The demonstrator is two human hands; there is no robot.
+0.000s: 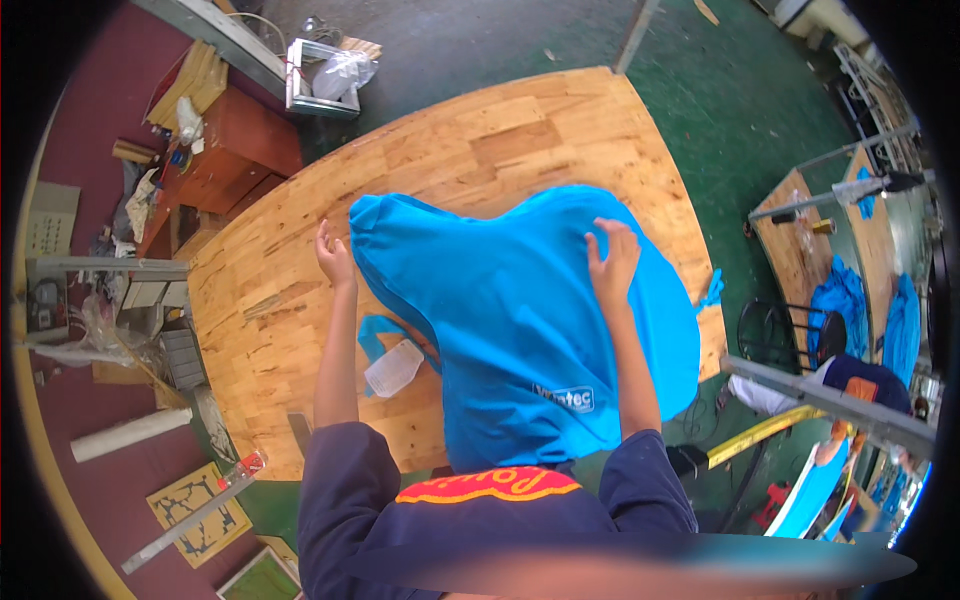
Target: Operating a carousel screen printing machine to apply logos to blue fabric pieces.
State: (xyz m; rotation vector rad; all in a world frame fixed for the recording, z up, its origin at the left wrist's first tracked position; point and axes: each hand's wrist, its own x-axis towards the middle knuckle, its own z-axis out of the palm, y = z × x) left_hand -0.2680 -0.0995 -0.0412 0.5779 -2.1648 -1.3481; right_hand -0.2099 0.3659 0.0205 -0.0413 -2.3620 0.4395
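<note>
A large bright blue cloth piece (pixel 520 300), shaped like a cover, lies spread over the wooden table, with a printed label near its front edge. My left hand (pixel 336 258) is just beside the cloth's far left corner, fingers apart and holding nothing. Over the right part of the cloth is my right hand (pixel 614 262), its thumb and fingers spread and slightly bent; whether the fingertips touch the fabric is hard to tell. A translucent plastic container (pixel 395 369) rests left of the cloth, next to a blue strap (pixel 372 334). Another blue tie (pixel 712 288) sticks out at the right edge.
The wooden table (pixel 420 150) has metal posts near its corners. A red-brown cabinet (pixel 245 135) stands at the far left, and a white frame holding a plastic bag (pixel 345 75) is beyond the table. At the right, blue cloths (pixel 842 305) hang by a wooden shelf, near another person (pixel 865 385).
</note>
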